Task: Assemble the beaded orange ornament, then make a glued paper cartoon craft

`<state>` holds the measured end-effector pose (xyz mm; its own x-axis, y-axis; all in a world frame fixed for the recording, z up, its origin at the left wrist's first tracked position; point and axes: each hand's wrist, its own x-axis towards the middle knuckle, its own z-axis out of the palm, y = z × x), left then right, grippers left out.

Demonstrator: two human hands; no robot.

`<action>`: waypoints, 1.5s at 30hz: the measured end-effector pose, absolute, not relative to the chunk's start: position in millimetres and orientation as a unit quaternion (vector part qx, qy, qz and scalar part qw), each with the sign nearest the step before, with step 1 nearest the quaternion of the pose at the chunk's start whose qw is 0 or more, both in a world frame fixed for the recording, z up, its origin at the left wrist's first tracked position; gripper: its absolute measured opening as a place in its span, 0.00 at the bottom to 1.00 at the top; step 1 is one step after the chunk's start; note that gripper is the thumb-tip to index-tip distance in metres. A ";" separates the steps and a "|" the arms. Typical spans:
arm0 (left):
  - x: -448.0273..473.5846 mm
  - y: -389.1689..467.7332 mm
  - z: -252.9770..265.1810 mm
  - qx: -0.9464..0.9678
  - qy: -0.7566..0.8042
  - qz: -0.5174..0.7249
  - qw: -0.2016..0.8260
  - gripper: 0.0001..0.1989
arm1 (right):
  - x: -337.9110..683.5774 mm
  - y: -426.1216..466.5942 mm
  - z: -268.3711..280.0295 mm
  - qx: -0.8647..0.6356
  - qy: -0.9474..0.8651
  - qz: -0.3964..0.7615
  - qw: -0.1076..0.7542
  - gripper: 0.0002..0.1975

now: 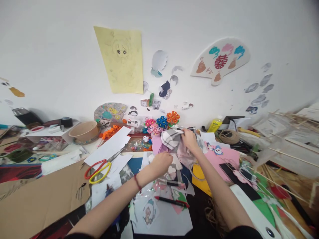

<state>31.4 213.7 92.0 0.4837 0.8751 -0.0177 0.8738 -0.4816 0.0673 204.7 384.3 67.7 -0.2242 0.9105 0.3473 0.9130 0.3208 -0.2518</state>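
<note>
My right hand [189, 141] reaches to the middle back of the table, its fingers closed on a grey, white and black checked cloth [171, 137]. The cloth is bunched up, with a pale pink part hanging below it. Nearer to me, my left hand [161, 164] is curled closed just below a lilac piece [157, 143]; what its fingers hold, if anything, is hidden. Bright pink, blue and orange craft flowers [161, 122] stand directly behind the cloth. Under my arms are paper scraps, a dark pen [171, 201] and a white sheet with a small animal drawing [149, 212].
Scissors [101, 171] with red and yellow handles lie on paper at left, beside a cardboard sheet [47, 199] and a tan bowl [84, 131]. At right are pink paper [224, 159], a twine roll [228, 136], a yellow bottle [214, 124] and thin sticks.
</note>
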 end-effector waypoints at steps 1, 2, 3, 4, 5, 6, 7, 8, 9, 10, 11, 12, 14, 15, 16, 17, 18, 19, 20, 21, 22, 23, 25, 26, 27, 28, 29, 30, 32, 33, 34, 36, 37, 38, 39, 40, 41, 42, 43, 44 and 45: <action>36.0 234.0 85.7 0.860 0.508 0.013 0.034 0.12 | 211.5 388.8 71.9 -0.593 -0.768 -0.001 0.241 0.17; 40.4 253.0 79.7 0.858 0.512 0.015 0.036 0.10 | 219.0 392.6 76.5 -0.603 -0.754 0.001 0.260 0.18; 44.2 270.6 74.6 0.853 0.521 0.020 0.036 0.08 | 226.9 395.9 81.0 -0.611 -0.741 0.004 0.278 0.19; 47.6 286.5 70.6 0.845 0.533 0.031 0.033 0.08 | 235.1 398.4 85.2 -0.618 -0.730 0.007 0.291 0.21; 50.4 300.5 67.5 0.836 0.546 0.043 0.031 0.10 | 243.5 400.3 89.1 -0.624 -0.721 0.011 0.301 0.21; 52.9 312.8 65.3 0.826 0.560 0.056 0.030 0.12 | 252.0 401.4 92.4 -0.628 -0.714 0.013 0.307 0.22; 55.4 323.4 63.5 0.816 0.573 0.069 0.031 0.13 | 260.4 402.0 95.3 -0.631 -0.711 0.016 0.310 0.23; 58.2 332.7 62.0 0.804 0.588 0.080 0.035 0.14 | 268.6 401.8 97.8 -0.630 -0.712 0.018 0.309 0.23; 61.6 340.8 60.3 0.791 0.604 0.091 0.042 0.14 | 276.2 401.0 100.0 -0.625 -0.718 0.020 0.305 0.24; 65.6 347.8 58.4 0.775 0.621 0.100 0.052 0.15 | 283.1 399.4 101.8 -0.616 -0.729 0.023 0.297 0.24; 70.4 354.0 56.0 0.758 0.641 0.108 0.062 0.15 | 288.9 396.9 103.3 -0.601 -0.746 0.028 0.285 0.24; 75.4 359.4 53.4 0.738 0.661 0.116 0.075 0.15 | 293.3 393.4 104.2 -0.581 -0.767 0.035 0.269 0.25; 85.2 368.1 47.6 0.699 0.695 0.131 0.104 0.16 | 297.6 383.3 103.9 -0.529 -0.816 0.049 0.227 0.26; 89.0 371.5 45.0 0.683 0.706 0.140 0.121 0.16 | 297.2 376.7 102.2 -0.501 -0.839 0.055 0.204 0.27; 91.6 374.3 42.9 0.671 0.713 0.150 0.137 0.15 | 295.2 369.4 99.5 -0.476 -0.859 0.059 0.181 0.28; 92.7 376.6 41.6 0.660 0.717 0.163 0.152 0.15 | 291.7 361.6 95.7 -0.455 -0.874 0.059 0.160 0.30; 92.3 378.5 41.3 0.652 0.719 0.179 0.163 0.15 | 287.1 353.8 91.1 -0.441 -0.884 0.057 0.142 0.32; 90.4 380.3 42.0 0.644 0.719 0.199 0.169 0.14 | 281.6 346.3 85.9 -0.433 -0.891 0.052 0.128 0.34; 87.2 382.1 44.0 0.637 0.717 0.223 0.172 0.14 | 275.6 339.5 80.7 -0.429 -0.895 0.047 0.115 0.36; 83.2 384.0 47.1 0.632 0.713 0.249 0.172 0.14 | 269.4 333.6 75.8 -0.429 -0.896 0.040 0.104 0.36; 78.7 386.0 51.2 0.630 0.706 0.276 0.171 0.13 | 263.3 328.9 71.7 -0.432 -0.896 0.032 0.093 0.34; 74.2 388.2 56.3 0.629 0.694 0.305 0.169 0.13 | 257.6 325.4 68.8 -0.437 -0.895 0.023 0.083 0.30; 66.9 392.7 68.9 0.632 0.664 0.363 0.168 0.12 | 248.2 321.0 67.0 -0.453 -0.889 0.002 0.064 0.20; 64.6 394.9 76.2 0.632 0.647 0.392 0.168 0.12 | 244.7 319.6 68.2 -0.463 -0.885 -0.009 0.057 0.17; 63.4 397.1 84.0 0.631 0.631 0.419 0.169 0.12 | 242.2 318.4 70.4 -0.472 -0.880 -0.019 0.049 0.16; 63.2 399.2 92.3 0.628 0.614 0.447 0.171 0.11 | 240.5 316.9 73.4 -0.480 -0.876 -0.027 0.042 0.16; 63.8 401.3 101.0 0.625 0.597 0.473 0.174 0.10 | 239.7 315.2 76.6 -0.488 -0.872 -0.032 0.035 0.17; 65.1 403.1 109.9 0.622 0.578 0.497 0.178 0.08 | 239.7 313.0 79.7 -0.496 -0.867 -0.035 0.029 0.17; 68.8 405.7 127.9 0.620 0.535 0.541 0.192 0.05 | 241.3 308.1 84.4 -0.515 -0.856 -0.035 0.016 0.17; 70.9 406.2 136.5 0.620 0.512 0.560 0.200 0.04 | 242.9 305.8 85.7 -0.530 -0.847 -0.035 0.011 0.16; 72.9 406.2 144.7 0.621 0.487 0.577 0.208 0.03 | 245.0 304.1 86.3 -0.548 -0.836 -0.035 0.008 0.15; 76.3 404.9 158.8 0.623 0.441 0.608 0.220 0.04 | 250.4 303.6 86.2 -0.590 -0.806 -0.031 0.006 0.13; 77.5 403.9 164.8 0.625 0.420 0.618 0.225 0.04 | 253.6 305.3 85.8 -0.610 -0.792 -0.027 0.009 0.13; 78.2 402.8 170.2 0.628 0.401 0.626 0.230 0.03 | 257.0 308.5 85.4 -0.626 -0.780 -0.020 0.014 0.13; 78.5 401.8 175.3 0.632 0.384 0.631 0.235 0.03 | 260.4 312.9 85.1 -0.636 -0.771 -0.010 0.021 0.14; 78.3 401.1 180.5 0.635 0.370 0.635 0.239 0.02 | 263.6 318.3 84.7 -0.641 -0.767 0.003 0.029 0.15; 77.7 400.4 186.2 0.636 0.359 0.639 0.242 0.02 | 266.4 324.4 84.2 -0.639 -0.768 0.020 0.038 0.17; 76.7 399.9 192.6 0.634 0.351 0.645 0.243 0.02 | 268.7 330.7 83.6 -0.635 -0.770 0.039 0.048 0.18; 75.6 399.1 200.0 0.630 0.344 0.653 0.242 0.02 | 270.3 336.7 82.6 -0.629 -0.773 0.057 0.058 0.19; 74.6 397.9 208.2 0.624 0.335 0.663 0.241 0.03 | 271.1 342.1 81.2 -0.623 -0.775 0.075 0.069 0.20; 73.8 396.1 217.2 0.619 0.324 0.674 0.239 0.03 | 271.2 346.7 79.2 -0.619 -0.776 0.090 0.080 0.19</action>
